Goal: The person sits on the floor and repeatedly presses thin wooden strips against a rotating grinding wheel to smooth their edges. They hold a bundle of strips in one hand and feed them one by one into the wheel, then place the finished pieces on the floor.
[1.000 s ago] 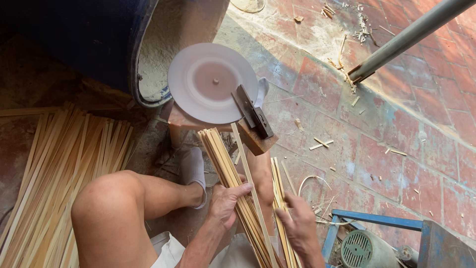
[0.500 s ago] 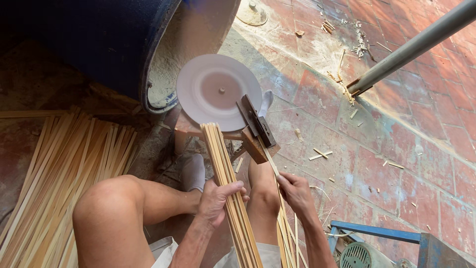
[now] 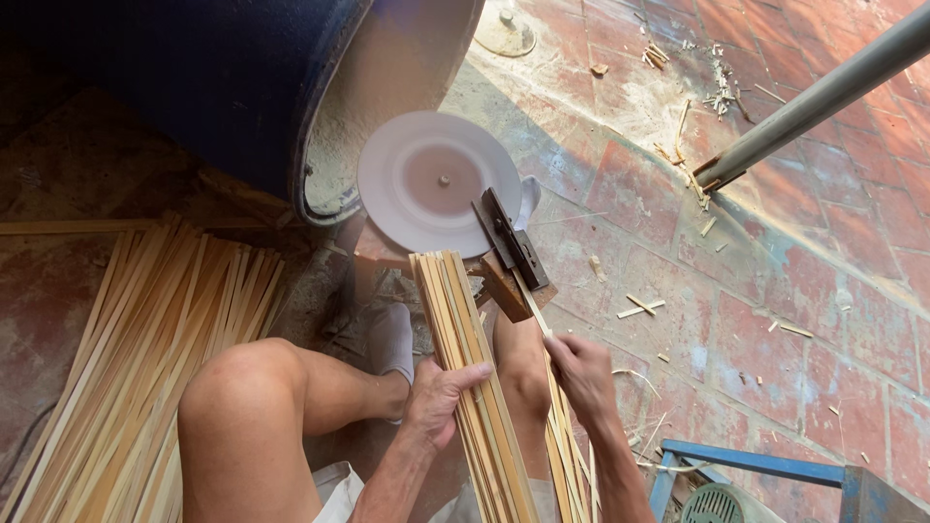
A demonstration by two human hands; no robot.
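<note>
My left hand (image 3: 441, 397) grips a bundle of pale bamboo strips (image 3: 465, 339) that lies over my legs and points toward a spinning grey disc (image 3: 438, 182). My right hand (image 3: 584, 376) pinches a single thin strip (image 3: 533, 308) that runs up to a dark metal and wood guide block (image 3: 511, 254) at the disc's right edge. More loose strips (image 3: 567, 455) lie under my right wrist.
A big pile of bamboo strips (image 3: 126, 368) lies on the floor at left. A large blue drum (image 3: 223, 87) stands behind the disc. A grey metal pipe (image 3: 823, 92) slants in at upper right. A blue frame with a motor (image 3: 756, 484) sits at lower right on the brick floor.
The view has shifted, so the disc sits lower in frame. My right hand has moved up from the loose strips and now feeds one strip at the guide block. My left hand stays on the bundle.
</note>
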